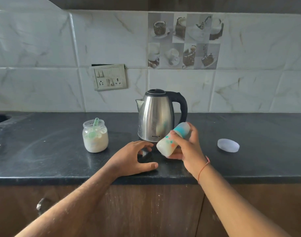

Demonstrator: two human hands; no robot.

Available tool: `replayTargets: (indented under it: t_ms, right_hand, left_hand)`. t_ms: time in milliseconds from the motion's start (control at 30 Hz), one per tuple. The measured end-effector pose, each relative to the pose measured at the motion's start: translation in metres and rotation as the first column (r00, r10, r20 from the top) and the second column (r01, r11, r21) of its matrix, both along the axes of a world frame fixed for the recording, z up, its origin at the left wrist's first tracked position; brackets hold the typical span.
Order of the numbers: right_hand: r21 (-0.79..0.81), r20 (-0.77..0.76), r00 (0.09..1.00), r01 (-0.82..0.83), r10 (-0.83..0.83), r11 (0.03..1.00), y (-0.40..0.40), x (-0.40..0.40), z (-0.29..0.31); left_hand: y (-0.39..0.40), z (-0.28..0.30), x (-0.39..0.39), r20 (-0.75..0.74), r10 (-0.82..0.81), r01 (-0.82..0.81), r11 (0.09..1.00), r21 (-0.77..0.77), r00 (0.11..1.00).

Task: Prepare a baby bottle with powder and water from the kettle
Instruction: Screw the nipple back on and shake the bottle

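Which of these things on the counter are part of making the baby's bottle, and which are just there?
Part of the job:
baby bottle, held tilted in the right hand
kettle
powder jar with green scoop
clear cap

Just there:
wall switchboard
left hand resting on the counter

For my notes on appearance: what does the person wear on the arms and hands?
Both forearms are bare, with no sleeves in view. The right wrist carries a thin red thread bracelet. The left hand and right hand show no gloves; rings cannot be told.
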State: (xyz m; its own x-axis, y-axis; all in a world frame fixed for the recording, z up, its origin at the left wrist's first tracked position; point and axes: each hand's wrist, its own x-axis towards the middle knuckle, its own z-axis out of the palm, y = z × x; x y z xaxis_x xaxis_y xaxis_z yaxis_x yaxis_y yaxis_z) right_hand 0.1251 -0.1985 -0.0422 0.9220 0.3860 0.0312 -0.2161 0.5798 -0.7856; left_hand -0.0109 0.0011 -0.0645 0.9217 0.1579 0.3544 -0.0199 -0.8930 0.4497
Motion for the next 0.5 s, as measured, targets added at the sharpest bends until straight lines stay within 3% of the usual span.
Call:
replayTargets:
  t_ms: [33,133,167,200,233,267,300,333,400,433,467,500]
  right_hand:
    - [-0.010,-0.001,1.000,0.028,-0.028,1.000,0.002,-0.002,0.006]
    - [0.296,-0.214,0.920,0.380,-0.328,0.876,0.000,0.015,-0.003]
    - [0.307,-0.235,0.925,0.363,-0.299,0.880,0.000,0.015,0.000]
    - [0.216,-0.139,0.958,0.275,-0.249,0.937,0.000,0.006,0.007]
    - [0.068,-0.020,0.996,0.091,-0.090,0.994,0.002,0.003,0.004]
    - [0.010,-0.007,1.000,-0.003,0.003,1.000,0.000,0.001,-0.001]
    - [-0.039,0.004,1.000,-0.005,0.005,0.999,0.002,-0.001,0.006]
    - [0.035,-0.007,0.995,0.099,-0.099,0.994,0.003,0.000,0.007]
    - [0.292,-0.211,0.924,0.370,-0.318,0.882,-0.001,0.014,-0.001]
    - [0.327,-0.276,0.910,0.391,-0.309,0.860,0.000,0.016,-0.001]
    - [0.287,-0.230,0.938,0.320,-0.260,0.903,-0.001,0.011,0.005]
    - [0.145,-0.103,0.982,0.170,-0.156,0.975,0.002,0.009,0.002]
  left_hand:
    - [0.001,0.000,0.000,0.001,0.004,-0.004,1.000,0.001,1.000]
    - [-0.001,0.001,0.000,-0.006,0.000,0.000,1.000,0.001,1.000]
    - [0.000,0.001,0.000,-0.004,0.001,-0.001,1.000,-0.005,1.000]
    - [0.001,0.001,0.000,-0.010,-0.001,0.001,1.000,-0.006,1.000]
    - [0.000,0.002,0.000,-0.012,-0.003,0.003,1.000,-0.002,1.000]
    - [0.000,0.001,0.000,-0.009,-0.001,0.001,1.000,0.001,1.000]
    - [0.001,0.001,0.000,-0.004,0.003,-0.003,1.000,0.003,1.000]
    - [0.001,0.002,0.000,-0.004,0.002,-0.002,1.000,0.001,1.000]
    - [0.000,0.001,-0.001,0.002,-0.003,0.003,1.000,-0.007,1.000]
    - [0.000,0.000,0.000,0.008,-0.001,0.001,1.000,-0.013,1.000]
    - [0.001,-0.001,0.000,0.006,-0.003,0.003,1.000,-0.015,1.000]
    - [0.001,0.000,0.000,0.000,-0.009,0.009,1.000,-0.013,1.000]
